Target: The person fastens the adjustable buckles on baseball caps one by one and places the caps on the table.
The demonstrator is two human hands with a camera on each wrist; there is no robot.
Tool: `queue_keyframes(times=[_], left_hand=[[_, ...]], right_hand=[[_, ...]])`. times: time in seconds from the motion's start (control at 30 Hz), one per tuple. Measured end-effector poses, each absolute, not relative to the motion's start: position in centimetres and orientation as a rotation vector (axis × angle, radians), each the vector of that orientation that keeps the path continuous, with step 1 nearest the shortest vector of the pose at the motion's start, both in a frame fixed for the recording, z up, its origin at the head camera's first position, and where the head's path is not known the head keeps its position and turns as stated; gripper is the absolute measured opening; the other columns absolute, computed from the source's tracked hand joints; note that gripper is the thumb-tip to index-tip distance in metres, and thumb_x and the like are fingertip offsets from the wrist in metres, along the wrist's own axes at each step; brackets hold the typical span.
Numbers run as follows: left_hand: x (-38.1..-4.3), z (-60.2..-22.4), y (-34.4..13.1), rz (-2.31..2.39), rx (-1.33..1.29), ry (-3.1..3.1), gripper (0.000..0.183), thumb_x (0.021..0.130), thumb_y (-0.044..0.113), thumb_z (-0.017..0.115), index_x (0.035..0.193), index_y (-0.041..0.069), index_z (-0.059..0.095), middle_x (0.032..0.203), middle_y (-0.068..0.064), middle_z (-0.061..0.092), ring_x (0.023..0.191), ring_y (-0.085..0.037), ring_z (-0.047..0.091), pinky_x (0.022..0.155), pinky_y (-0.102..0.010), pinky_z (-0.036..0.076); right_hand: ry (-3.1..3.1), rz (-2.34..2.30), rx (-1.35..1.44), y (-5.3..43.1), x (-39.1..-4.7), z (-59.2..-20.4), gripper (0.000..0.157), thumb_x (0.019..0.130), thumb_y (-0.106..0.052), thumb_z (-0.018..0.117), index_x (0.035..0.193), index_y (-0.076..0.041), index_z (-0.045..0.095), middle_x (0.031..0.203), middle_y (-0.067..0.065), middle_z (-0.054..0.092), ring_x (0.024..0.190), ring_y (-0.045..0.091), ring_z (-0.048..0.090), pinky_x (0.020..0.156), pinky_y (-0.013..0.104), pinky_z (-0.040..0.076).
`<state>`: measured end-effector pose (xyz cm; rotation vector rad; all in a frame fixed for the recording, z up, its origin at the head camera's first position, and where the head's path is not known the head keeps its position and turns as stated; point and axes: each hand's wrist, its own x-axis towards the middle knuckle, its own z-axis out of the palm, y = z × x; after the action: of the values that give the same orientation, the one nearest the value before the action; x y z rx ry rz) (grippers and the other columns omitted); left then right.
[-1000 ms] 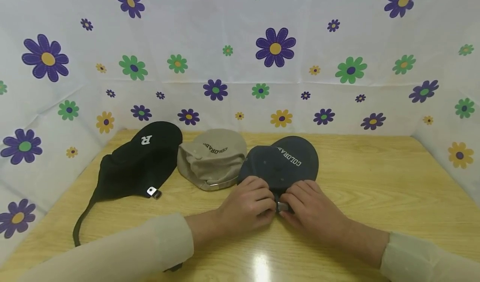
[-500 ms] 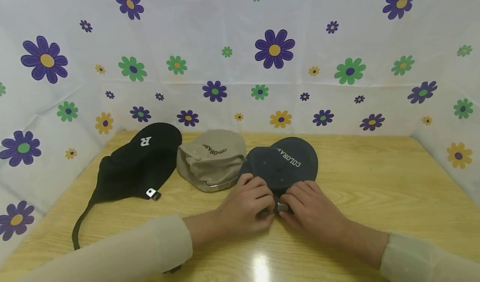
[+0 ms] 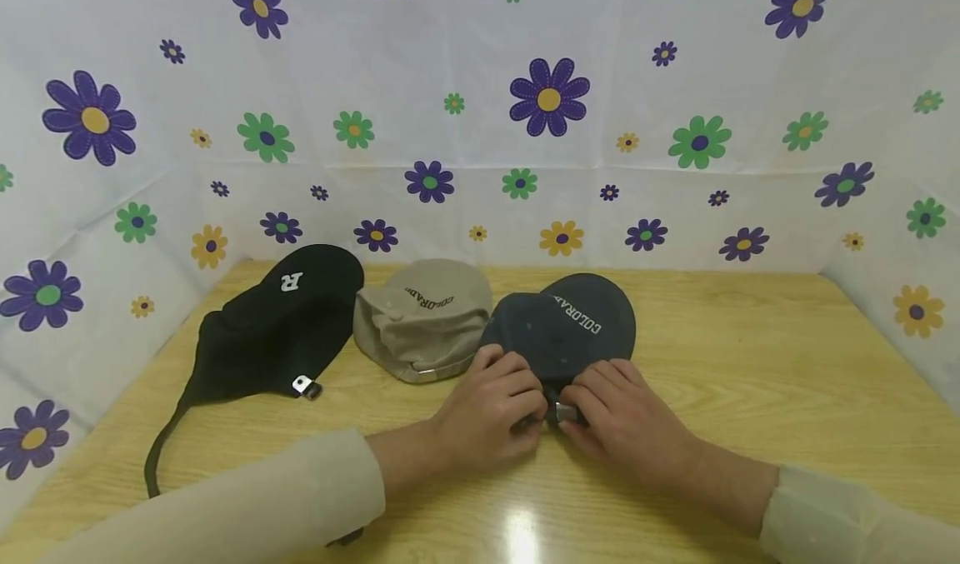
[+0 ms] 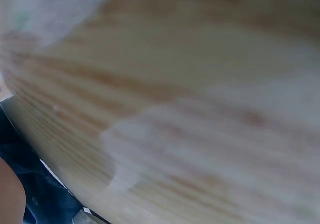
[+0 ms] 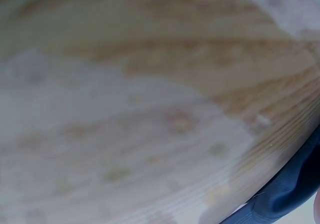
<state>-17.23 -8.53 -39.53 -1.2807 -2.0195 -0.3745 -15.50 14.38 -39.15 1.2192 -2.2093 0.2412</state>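
A person's left hand point(image 3: 495, 410) and right hand point(image 3: 630, 422) meet at the near edge of a navy-blue fabric cap point(image 3: 532, 331), which lies on a light wood-grain table point(image 3: 765, 372) with its white-lettered brim pointing away. The fingers of the left hand are curled in at the cap's rear edge, gripping it, though the exact spot that thumb and forefinger pinch is hidden. The right hand, fingers bent, pinches a silver metal buckle point(image 3: 566, 412) between thumb and fingertips. Just beside the navy cap, to its left, sits a crumpled beige fabric cap point(image 3: 427, 339) with dark lettering; farther left lies a black fabric cap point(image 3: 277, 339) bearing a white letter, its long black strap point(image 3: 161, 447) trailing toward the near side and a shiny metal clasp point(image 3: 302, 384) at its lower edge. Pale, long sleeves point(image 3: 330, 472) cover both forearms, and a white cloth point(image 3: 465, 64) printed with purple, green and yellow flowers hangs behind. Each wrist view catches blue fabric only at a lower corner, past blurred wood grain.
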Motion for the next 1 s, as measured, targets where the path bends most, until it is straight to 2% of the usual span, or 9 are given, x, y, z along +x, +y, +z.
queue_keyframes(times=[0.23,0.6,0.77,1.0], left_hand=[[-17.44,-39.43,-8.52,-0.443,-1.363,-1.999,0.011,0.074,0.010,0.071,0.072,0.017,0.062,0.080,0.006,0.060,0.084,-0.013,0.055,0.086,-0.029,0.044],[-17.46,-39.43,-8.44,-0.449,-1.397,-1.956,0.012,0.073,0.007,0.071,0.072,0.016,0.062,0.080,0.005,0.060,0.082,-0.013,0.055,0.086,-0.029,0.045],[-17.44,-39.46,-8.31,-0.455,-1.400,-1.928,0.013,0.070,0.006,0.072,0.072,0.016,0.063,0.079,0.005,0.061,0.080,-0.013,0.056,0.085,-0.029,0.046],[-17.41,-39.61,-8.28,-0.451,-1.393,-1.928,0.012,0.073,0.007,0.073,0.072,0.016,0.065,0.079,0.006,0.062,0.079,-0.013,0.056,0.084,-0.029,0.046]], right_hand=[[-2.205,0.254,1.226,14.35,-15.58,-39.19,0.029,0.101,-0.036,0.054,0.101,-0.008,0.065,0.094,0.001,0.060,0.088,0.018,0.054,0.082,0.035,0.042],[-2.189,0.271,1.243,14.29,-15.61,-39.22,0.026,0.099,-0.034,0.059,0.100,-0.009,0.065,0.094,0.000,0.060,0.087,0.018,0.054,0.082,0.035,0.043],[-2.196,0.278,1.246,14.28,-15.48,-39.25,0.026,0.100,-0.034,0.058,0.100,-0.009,0.065,0.093,0.000,0.060,0.087,0.017,0.054,0.082,0.035,0.042],[-2.208,0.264,1.246,14.22,-15.46,-39.37,0.028,0.100,-0.036,0.055,0.100,-0.010,0.066,0.093,-0.001,0.060,0.087,0.017,0.054,0.082,0.034,0.042]])
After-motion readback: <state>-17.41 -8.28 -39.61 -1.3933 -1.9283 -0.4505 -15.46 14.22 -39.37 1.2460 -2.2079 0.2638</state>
